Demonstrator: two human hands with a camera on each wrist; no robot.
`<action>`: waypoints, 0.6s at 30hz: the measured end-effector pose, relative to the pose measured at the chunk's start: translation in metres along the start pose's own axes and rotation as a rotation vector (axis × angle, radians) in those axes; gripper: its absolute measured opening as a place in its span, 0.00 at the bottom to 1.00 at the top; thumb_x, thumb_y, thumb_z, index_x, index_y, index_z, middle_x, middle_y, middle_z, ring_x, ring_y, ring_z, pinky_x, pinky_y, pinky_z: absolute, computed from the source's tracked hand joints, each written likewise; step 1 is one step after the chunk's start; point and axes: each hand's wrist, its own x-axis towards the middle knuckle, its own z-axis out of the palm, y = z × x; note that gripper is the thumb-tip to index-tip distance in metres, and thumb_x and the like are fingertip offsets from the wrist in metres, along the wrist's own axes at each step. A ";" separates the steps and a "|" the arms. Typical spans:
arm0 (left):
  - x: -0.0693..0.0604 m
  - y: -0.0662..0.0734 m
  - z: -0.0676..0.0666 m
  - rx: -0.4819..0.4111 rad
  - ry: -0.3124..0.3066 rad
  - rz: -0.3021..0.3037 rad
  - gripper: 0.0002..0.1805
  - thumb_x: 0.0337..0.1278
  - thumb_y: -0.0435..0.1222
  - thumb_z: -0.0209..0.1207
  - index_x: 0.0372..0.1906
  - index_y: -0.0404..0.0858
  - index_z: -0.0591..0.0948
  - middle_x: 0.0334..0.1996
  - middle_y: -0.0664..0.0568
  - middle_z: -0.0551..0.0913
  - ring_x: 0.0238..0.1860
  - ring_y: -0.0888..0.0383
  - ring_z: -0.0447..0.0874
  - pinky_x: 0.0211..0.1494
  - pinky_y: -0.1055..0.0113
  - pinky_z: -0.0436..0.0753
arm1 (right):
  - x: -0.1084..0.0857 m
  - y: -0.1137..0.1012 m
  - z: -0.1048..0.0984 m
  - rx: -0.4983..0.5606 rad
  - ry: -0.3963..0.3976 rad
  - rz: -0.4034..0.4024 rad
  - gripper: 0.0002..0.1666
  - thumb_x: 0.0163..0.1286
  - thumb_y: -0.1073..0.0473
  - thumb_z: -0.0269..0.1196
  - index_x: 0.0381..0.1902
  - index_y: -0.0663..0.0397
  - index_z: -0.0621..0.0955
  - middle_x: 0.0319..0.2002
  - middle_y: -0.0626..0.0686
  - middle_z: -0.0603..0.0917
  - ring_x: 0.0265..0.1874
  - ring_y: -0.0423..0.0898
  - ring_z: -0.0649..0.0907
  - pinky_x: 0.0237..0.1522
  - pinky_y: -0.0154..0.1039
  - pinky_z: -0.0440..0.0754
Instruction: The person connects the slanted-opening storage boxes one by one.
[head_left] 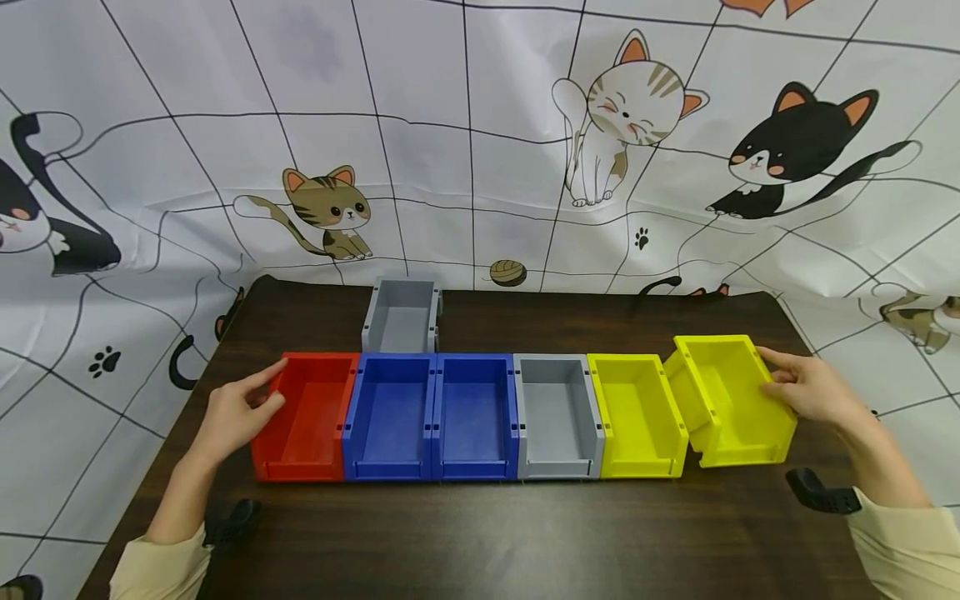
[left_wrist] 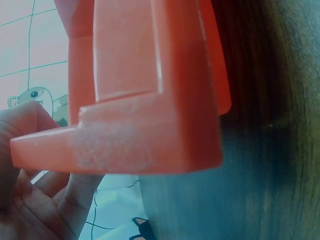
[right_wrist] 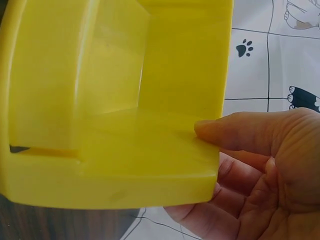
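Observation:
A row of open-fronted plastic storage bins stands on the dark table: a red bin (head_left: 307, 417), two blue bins (head_left: 393, 417), a grey bin (head_left: 557, 408) and a yellow bin (head_left: 636, 412). At the left end my left hand (head_left: 236, 417) holds the red bin's outer side wall, with the thumb over the rim and fingers outside in the left wrist view. My right hand (head_left: 806, 387) grips a second yellow bin (right_wrist: 150, 150) by its right wall, thumb inside, fingers outside. That bin is tilted, right of the row, its left side close against its neighbour.
Another grey bin (head_left: 405, 312) stands behind the left blue bin. Brown wood of the table (head_left: 487, 533) shows in front of the row. A white cloth (head_left: 420, 167) with cat drawings hangs behind the table and shows at its sides.

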 end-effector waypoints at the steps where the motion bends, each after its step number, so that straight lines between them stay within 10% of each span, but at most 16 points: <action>1: 0.000 0.000 0.000 0.000 -0.002 -0.004 0.24 0.51 0.25 0.58 0.57 0.28 0.76 0.16 0.50 0.70 0.18 0.60 0.66 0.18 0.71 0.69 | 0.001 -0.001 -0.001 -0.013 -0.004 -0.003 0.33 0.67 0.66 0.56 0.64 0.79 0.58 0.34 0.67 0.82 0.16 0.40 0.75 0.17 0.34 0.74; 11: -0.001 0.001 0.000 -0.003 -0.007 0.002 0.24 0.51 0.25 0.57 0.57 0.28 0.75 0.12 0.54 0.63 0.16 0.62 0.63 0.16 0.71 0.66 | 0.007 -0.003 -0.007 -0.022 -0.080 0.026 0.35 0.64 0.66 0.57 0.63 0.82 0.58 0.28 0.53 0.80 0.15 0.40 0.72 0.17 0.33 0.71; 18: -0.001 0.000 -0.001 0.000 -0.006 -0.004 0.24 0.51 0.25 0.57 0.57 0.28 0.75 0.13 0.53 0.65 0.16 0.61 0.63 0.16 0.71 0.67 | 0.004 0.000 -0.002 -0.059 -0.042 0.005 0.33 0.68 0.62 0.56 0.63 0.80 0.60 0.32 0.64 0.82 0.16 0.39 0.73 0.17 0.33 0.72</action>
